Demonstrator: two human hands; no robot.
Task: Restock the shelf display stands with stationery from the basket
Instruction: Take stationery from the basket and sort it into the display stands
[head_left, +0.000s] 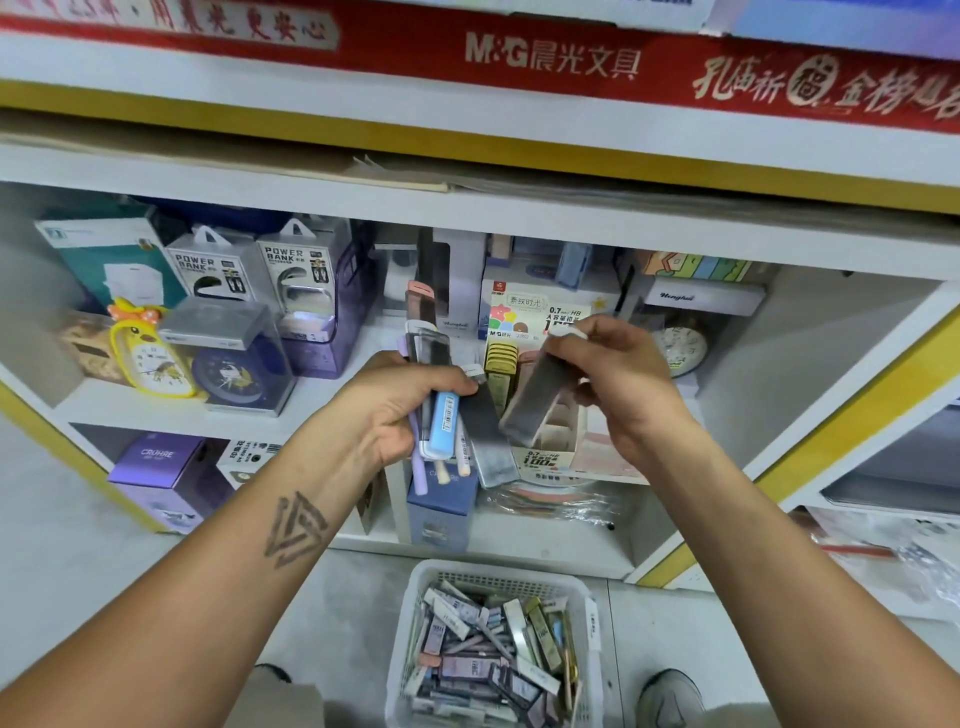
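Before the M&G lead-refill display box (550, 457), the left hand (400, 410) grips several lead cases (447, 421); right-hand (618, 384) fingers (582, 332) pinch one grey case (535, 402).

Both bare forearms reach up and forward from the bottom corners toward the middle of the view. The left forearm (228, 545) shows its inner side, marked with a dark triangle tattoo near the wrist. The left hand (400, 410) is turned palm toward the camera, fingers curled round a bunch of slim packs (447, 415), thumb pressing across them. The right hand (623, 384) is raised a little higher, near the left but apart from it, wrist bent, and seems to pinch one grey pack (535, 402) between thumb and fingertips, though blur hides the exact grip.
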